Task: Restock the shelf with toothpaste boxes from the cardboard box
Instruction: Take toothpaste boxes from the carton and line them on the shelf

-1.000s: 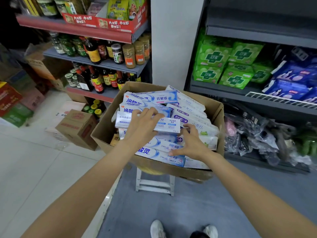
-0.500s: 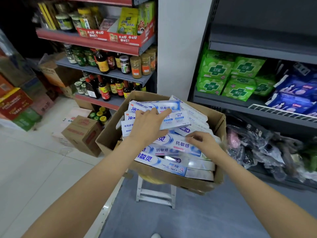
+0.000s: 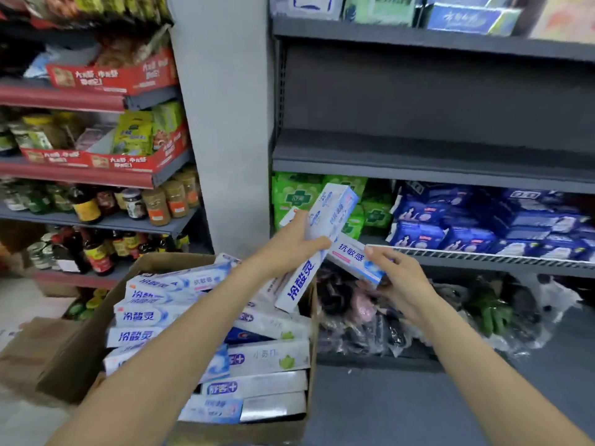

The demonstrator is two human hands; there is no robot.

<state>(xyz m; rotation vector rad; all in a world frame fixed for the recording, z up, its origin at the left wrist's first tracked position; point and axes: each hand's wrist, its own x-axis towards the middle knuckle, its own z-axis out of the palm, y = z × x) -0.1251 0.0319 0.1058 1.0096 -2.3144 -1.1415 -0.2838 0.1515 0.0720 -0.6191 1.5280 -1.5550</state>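
a: where are the hands right now?

b: both are raised above the cardboard box (image 3: pixel 80 342), which sits low on the left and is packed with toothpaste boxes (image 3: pixel 154 317). the left hand (image 3: pixel 286 249) has its fingers and thumb wrapped round the middle of a long white toothpaste box (image 3: pixel 322 239), held tilted, its upper end pointing up and to the right. the right hand (image 3: pixel 399 278) pinches a second toothpaste box (image 3: pixel 351 255), printed in blue and pink, by its right end. the two boxes cross just beside the left thumb; whether they touch i cannot tell.

a: and the shelf?

b: an empty dark shelf (image 3: pixel 434 159) sits straight ahead, above a row of green packs (image 3: pixel 289 194) and blue packs (image 3: pixel 483 220). that bare shelf looks like the likely place for them, though that is a judgement.

a: how should the step be done well?

b: i'd part the two boxes first so they don't knock each other. then level each one, long side along the shelf edge, printed face outward. the left grip at mid-length looks steady. the right pinch at one end is weaker, so that box could swing or slip; sliding the fingers nearer the middle would help. set them down side by side, starting at the left end of the shelf.
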